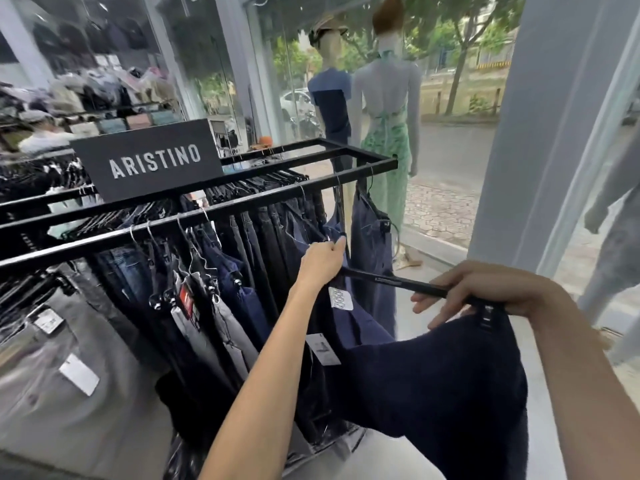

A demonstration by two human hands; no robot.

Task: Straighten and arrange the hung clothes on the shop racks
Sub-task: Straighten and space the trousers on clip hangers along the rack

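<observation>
Left hand [323, 258] fingers curl round the hanger's [391, 280] far end by the rail [242, 204], right hand [485, 296] fingers wrap its near end, holding it level, clear of the packed jeans [256, 237], so the navy garment [433, 375] drapes free at near right for straightening.

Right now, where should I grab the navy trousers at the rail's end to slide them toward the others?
Probably by the hanger, just under its hook, coming from the open right side: the navy trousers hang apart from the packed row, and their loose fabric would only swing.
</observation>
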